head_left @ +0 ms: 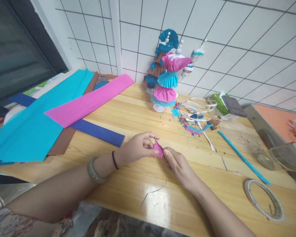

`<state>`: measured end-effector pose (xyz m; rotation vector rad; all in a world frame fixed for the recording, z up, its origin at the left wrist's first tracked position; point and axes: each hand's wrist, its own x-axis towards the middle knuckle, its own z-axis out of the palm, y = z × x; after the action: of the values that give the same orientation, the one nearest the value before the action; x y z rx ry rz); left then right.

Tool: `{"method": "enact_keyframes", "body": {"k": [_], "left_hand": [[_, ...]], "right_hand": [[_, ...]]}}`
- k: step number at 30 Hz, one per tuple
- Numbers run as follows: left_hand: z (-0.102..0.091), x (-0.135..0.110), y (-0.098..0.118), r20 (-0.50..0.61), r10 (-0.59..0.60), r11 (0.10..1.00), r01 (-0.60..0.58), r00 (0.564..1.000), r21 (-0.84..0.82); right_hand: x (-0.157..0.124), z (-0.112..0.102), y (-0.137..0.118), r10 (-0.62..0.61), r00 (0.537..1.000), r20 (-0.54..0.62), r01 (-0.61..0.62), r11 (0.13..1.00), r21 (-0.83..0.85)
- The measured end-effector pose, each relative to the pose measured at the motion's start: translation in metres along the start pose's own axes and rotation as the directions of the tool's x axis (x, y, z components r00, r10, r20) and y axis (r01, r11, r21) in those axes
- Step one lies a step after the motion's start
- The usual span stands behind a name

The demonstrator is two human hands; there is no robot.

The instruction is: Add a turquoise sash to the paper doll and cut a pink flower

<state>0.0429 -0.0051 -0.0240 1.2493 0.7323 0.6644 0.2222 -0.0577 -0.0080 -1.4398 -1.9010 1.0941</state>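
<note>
My left hand (139,145) pinches a small piece of pink crepe paper (158,151) over the middle of the wooden table. Closed around scissors (159,144) is my right hand (179,165), which hides their handles. Only a thin dark part of the blades shows, lying against the upper edge of the pink piece. A narrow pink sliver stands up beside the blades. Both hands are close together, their fingertips nearly meeting at the paper.
Crepe paper sheets (39,115) in turquoise, pink, brown and blue lie at left. Ruffled paper towers (168,79) stand by the tiled wall. Scraps and white ribbons (199,123) litter the back right. A tape roll (248,197), turquoise strip (244,157) and clear jar (288,156) lie right.
</note>
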Motion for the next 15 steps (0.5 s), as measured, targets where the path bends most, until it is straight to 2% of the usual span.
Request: {"method": "enact_keyframes", "body": {"k": [7,15], "left_hand": [[-0.0005,0.0005,-0.0008,0.001,0.000,1.000,0.000,1.000,-0.001],[0.0010,-0.0003,0.0062,-0.060,0.034,0.999,-0.037,0.998,-0.036]], "right_hand": [[0.0008,-0.0001,-0.0004,-0.003,1.000,0.004,0.003,1.000,-0.003],[-0.0001,0.0001,0.0026,0.005,1.000,0.021,-0.005,1.000,-0.003]]}}
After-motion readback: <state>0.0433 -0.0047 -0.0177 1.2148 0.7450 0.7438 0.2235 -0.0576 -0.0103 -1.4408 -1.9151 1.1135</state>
